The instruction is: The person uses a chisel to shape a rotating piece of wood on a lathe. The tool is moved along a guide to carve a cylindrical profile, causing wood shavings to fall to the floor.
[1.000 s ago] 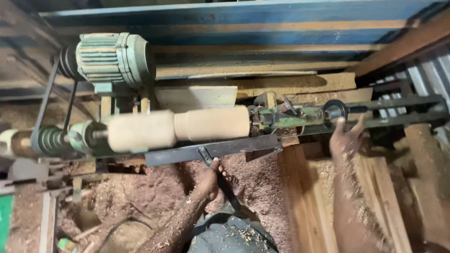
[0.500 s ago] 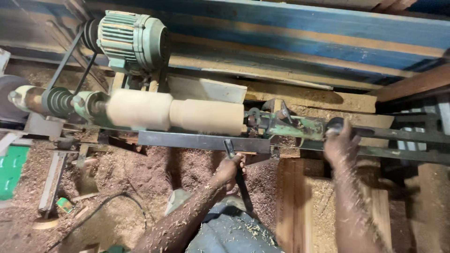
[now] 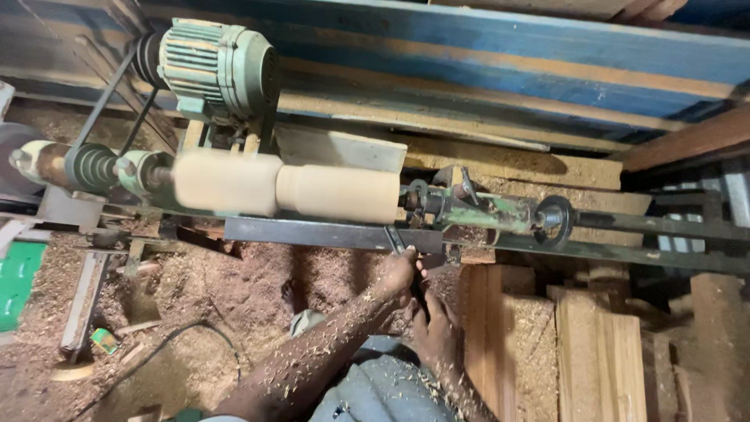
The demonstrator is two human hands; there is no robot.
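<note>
Our left hand (image 3: 400, 270) and right hand (image 3: 437, 332) were both closed round the chisel (image 3: 397, 241) on the rest (image 3: 328, 233); a dig into the blank (image 3: 285, 187) could have snatched it.

Left hand (image 3: 398, 273) raised, fingers curled in grip; right hand (image 3: 436, 332) lower, close beside, gripping.

We look down from a single head-worn camera, tilted slightly forward, close above the work. The lathe bed (image 3: 336, 233) runs across the middle of the frame, the motor (image 3: 215, 66) sits upper left, and our forearms enter from the bottom centre. No second view shares the scene.
</note>
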